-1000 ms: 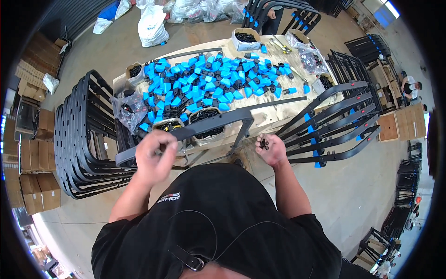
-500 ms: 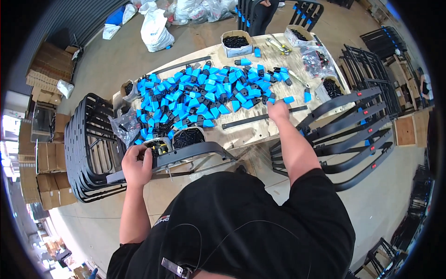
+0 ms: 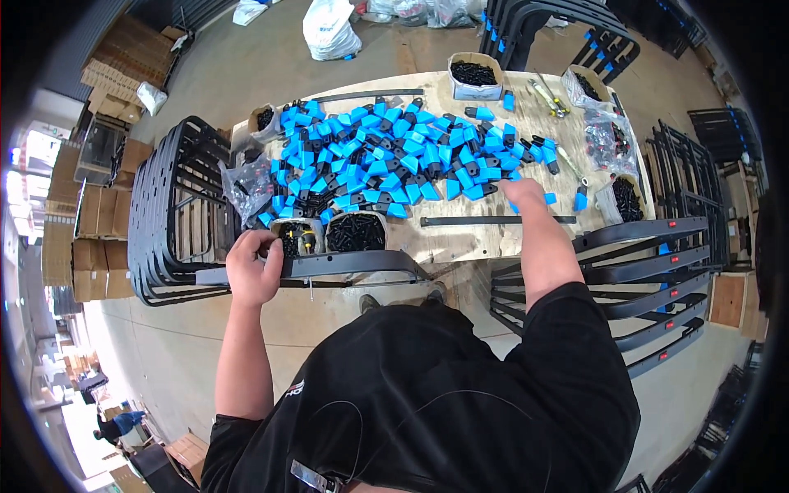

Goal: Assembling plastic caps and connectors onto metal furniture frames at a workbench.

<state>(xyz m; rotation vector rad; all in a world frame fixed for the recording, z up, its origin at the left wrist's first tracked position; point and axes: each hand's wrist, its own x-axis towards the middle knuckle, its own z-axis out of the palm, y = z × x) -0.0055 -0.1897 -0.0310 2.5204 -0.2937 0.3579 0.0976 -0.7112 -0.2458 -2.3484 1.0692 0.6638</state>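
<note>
My left hand is closed over the left part of a black metal frame along the table's near edge. At the right edge of a large pile of blue-and-black plastic pieces, my right hand reaches down with fingers closed. A blue bit shows under them, apparently one such piece, though the fingertips are mostly hidden. Beside this hand lie two loose pieces, one a blue piece. A flat black bar lies on the wooden table just nearer to me.
Near my left hand stand a box with a yellow-and-black tool and a box of black parts. Stacked black frames flank the table at left, with more frames at right. A ratchet wrench lies at the table's right.
The whole view has shifted, so the table sits farther right and a little lower. My right hand remains at the pile's edge, with a blue bit now showing beneath it. My left hand stays on the frame.
</note>
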